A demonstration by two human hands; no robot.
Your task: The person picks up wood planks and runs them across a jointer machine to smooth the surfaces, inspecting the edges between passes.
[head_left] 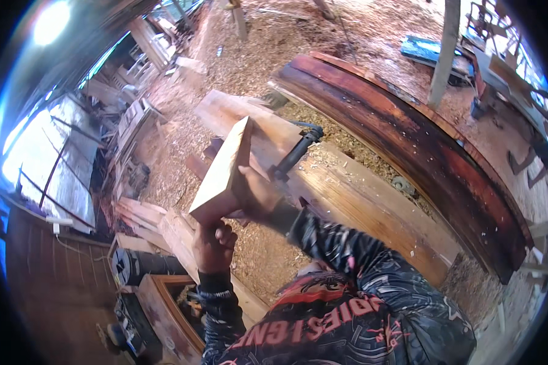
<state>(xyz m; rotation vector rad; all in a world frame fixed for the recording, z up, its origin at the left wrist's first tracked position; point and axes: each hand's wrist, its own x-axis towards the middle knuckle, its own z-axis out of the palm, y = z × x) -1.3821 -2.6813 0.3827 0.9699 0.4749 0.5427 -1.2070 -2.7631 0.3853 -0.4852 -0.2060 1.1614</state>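
Note:
A pale, thick wooden block (221, 173) is raised and tilted in front of me, over the workbench. My right hand (260, 193) grips its right side, the thumb lying against the wood. At the block's near end, my left hand (214, 246) has its fingers curled under the lower edge; part of that grip is hidden. Beyond my right hand, a dark metal bar tool with a blue part (299, 151), perhaps a clamp, lies on a light wooden plank (359, 201).
Long reddish-brown boards (402, 140) lie stacked to the right. Wood shavings (274, 36) cover the ground. At lower left stand a dark cylindrical machine part (146, 266) and a wooden box frame (167, 304). A post (446, 55) rises at the far right.

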